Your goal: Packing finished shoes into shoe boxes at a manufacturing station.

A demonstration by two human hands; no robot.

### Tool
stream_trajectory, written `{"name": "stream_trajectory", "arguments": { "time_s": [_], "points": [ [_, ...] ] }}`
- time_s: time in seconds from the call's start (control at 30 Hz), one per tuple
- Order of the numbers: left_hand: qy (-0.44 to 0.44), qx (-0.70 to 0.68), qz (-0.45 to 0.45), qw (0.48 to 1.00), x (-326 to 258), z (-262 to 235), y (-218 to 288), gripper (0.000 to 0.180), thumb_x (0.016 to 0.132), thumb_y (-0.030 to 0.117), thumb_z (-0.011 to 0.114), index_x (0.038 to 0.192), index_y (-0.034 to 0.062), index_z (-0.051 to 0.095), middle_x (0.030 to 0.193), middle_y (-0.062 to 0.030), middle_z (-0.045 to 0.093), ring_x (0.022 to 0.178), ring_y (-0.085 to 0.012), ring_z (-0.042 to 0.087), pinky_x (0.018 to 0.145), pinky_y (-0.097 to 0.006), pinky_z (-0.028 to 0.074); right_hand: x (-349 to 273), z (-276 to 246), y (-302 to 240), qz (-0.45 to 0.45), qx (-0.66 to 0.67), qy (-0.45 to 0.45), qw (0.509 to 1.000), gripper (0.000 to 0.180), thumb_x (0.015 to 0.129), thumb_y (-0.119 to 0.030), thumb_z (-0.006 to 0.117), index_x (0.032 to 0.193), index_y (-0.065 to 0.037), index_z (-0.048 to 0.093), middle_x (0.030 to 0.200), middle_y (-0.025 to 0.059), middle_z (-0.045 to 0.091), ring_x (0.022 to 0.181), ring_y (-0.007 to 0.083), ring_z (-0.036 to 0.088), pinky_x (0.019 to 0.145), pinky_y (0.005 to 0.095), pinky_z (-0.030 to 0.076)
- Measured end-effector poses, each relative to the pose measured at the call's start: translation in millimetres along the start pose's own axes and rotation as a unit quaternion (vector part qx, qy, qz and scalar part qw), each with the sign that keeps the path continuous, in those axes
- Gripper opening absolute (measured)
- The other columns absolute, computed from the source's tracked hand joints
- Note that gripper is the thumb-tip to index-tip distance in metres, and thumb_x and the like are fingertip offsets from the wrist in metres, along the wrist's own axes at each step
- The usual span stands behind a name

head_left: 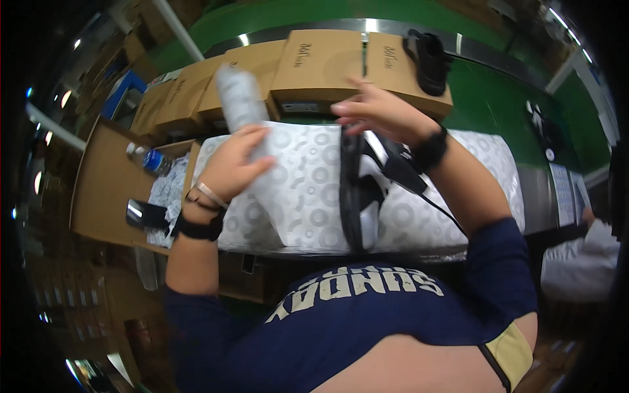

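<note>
One black shoe [352, 196] with pale side panels lies on its side at the centre of the frame, its length running up and down the view. Beneath it, a white sheet [308, 190] printed with grey rings and arcs spreads across the middle, lightly creased.

Left hand [232, 160], left of centre: thumb spread away from the fingers, which appear at the lower end of a pale, elongated bundle [239, 95] of paper-like texture. Motion blur softens the bundle; whether the hand grips it cannot be told.

Right hand [386, 111], above centre: open, fingers loosely bent, nothing seen held. It overlaps the shoe's upper end; contact there cannot be confirmed. A dark item [403, 171] with a thin cord, partly screened by the wrist, cannot be identified.

Upper centre: a row of rigid brown cardboard boxes [321, 62], the rightmost bearing a second black shoe [429, 62]. Left: an open carton [98, 183] containing crumpled printed paper [171, 190] and a clear plastic bottle [156, 162]. Right: another person's hand [588, 215], mostly hidden near the dark rim.
</note>
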State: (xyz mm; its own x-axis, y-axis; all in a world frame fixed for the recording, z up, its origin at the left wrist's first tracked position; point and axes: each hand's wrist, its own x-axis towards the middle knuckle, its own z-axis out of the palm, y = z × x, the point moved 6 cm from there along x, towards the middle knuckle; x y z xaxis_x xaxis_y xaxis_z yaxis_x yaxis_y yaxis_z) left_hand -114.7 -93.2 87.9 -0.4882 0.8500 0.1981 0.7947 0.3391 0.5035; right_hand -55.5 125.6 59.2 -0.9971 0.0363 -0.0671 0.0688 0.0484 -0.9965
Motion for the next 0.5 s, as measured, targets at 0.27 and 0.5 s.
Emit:
{"name": "stream_trajectory", "arguments": {
  "time_s": [0.27, 0.5],
  "points": [
    [-0.201, -0.096, 0.367, 0.903, 24, 24, 176, 0.054, 0.072, 0.034, 0.066, 0.113, 0.0016, 0.052, 0.111, -0.0174, 0.051, 0.098, -0.0320, 0.052, 0.084, -0.041, 0.040, -58, -108, 18, -0.070, 0.283, 0.096, 0.952, 0.032, 0.072, 0.004, 0.054, 0.104, 0.006, 0.051, 0.092, 0.0117, 0.060, 0.080, 0.0196, 0.061, 0.070, 0.0296, 0.051],
    [-0.447, 0.268, 0.180, 0.834, 141, 189, 108, 0.051, 0.070, 0.037, 0.063, 0.113, 0.0119, 0.053, 0.114, -0.0161, 0.053, 0.097, -0.0347, 0.054, 0.081, -0.042, 0.044, -101, -153, 121, 0.134, -0.027, 0.270, 0.953, 0.068, 0.067, -0.006, 0.063, 0.125, 0.008, 0.030, 0.091, 0.0119, 0.058, 0.078, 0.0200, 0.060, 0.069, 0.0281, 0.049]
  ]
}}
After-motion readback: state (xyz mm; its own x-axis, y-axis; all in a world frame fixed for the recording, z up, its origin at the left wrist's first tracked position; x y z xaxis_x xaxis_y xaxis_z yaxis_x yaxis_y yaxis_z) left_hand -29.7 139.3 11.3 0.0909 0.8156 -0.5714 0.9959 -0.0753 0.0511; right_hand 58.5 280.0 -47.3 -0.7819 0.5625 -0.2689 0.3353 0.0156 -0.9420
